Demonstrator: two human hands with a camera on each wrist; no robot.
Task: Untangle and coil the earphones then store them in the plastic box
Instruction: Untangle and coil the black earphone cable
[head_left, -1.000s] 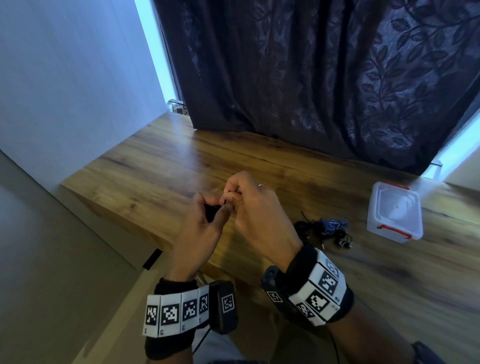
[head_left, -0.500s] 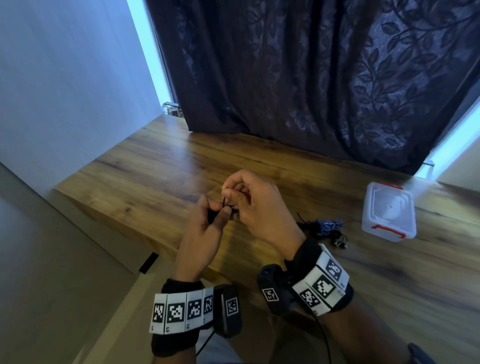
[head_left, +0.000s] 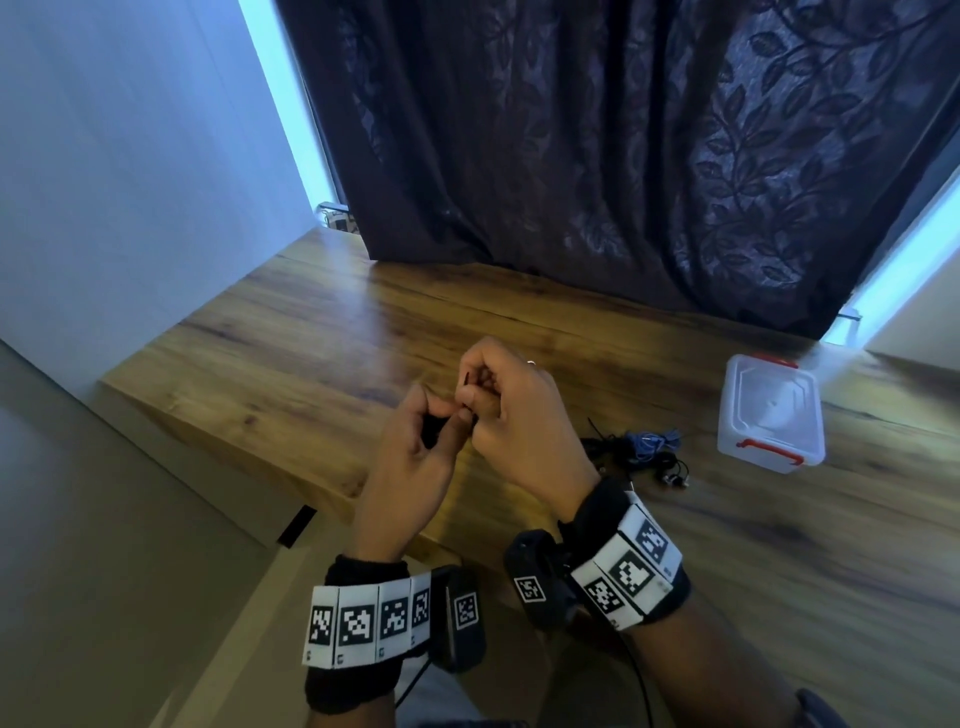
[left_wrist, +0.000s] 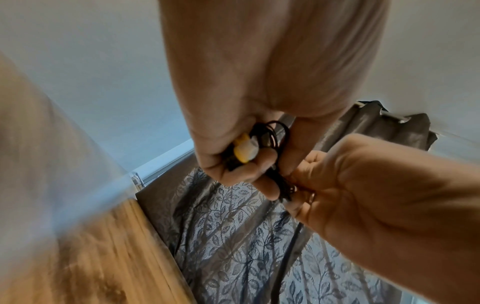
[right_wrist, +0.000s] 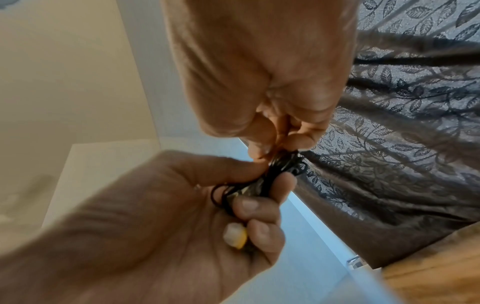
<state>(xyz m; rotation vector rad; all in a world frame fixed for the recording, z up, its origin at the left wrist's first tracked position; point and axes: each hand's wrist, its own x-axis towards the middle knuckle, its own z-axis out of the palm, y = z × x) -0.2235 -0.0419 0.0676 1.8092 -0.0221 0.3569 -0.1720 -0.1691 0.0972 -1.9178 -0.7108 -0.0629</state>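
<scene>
My left hand (head_left: 421, 447) holds a small coil of black earphone cable (left_wrist: 272, 137) with a yellow-and-white earbud (left_wrist: 245, 150) tucked against its fingers, seen also in the right wrist view as the coil (right_wrist: 275, 170) and earbud (right_wrist: 236, 235). My right hand (head_left: 498, 405) pinches the cable's end at the coil, just right of the left hand, above the wooden table (head_left: 291, 358). A clear plastic box (head_left: 769, 413) with red clips stands closed at the right. Between it and my right wrist lies a tangle of black and blue earphones (head_left: 641, 447).
A dark leaf-patterned curtain (head_left: 597, 156) hangs behind the table. A pale wall (head_left: 130, 182) borders the left side. The table's left corner edge drops off near my left wrist.
Both hands stay together over the table; the right hand's fingers have shifted slightly on the cable at the coil. The head view has tilted a little.
</scene>
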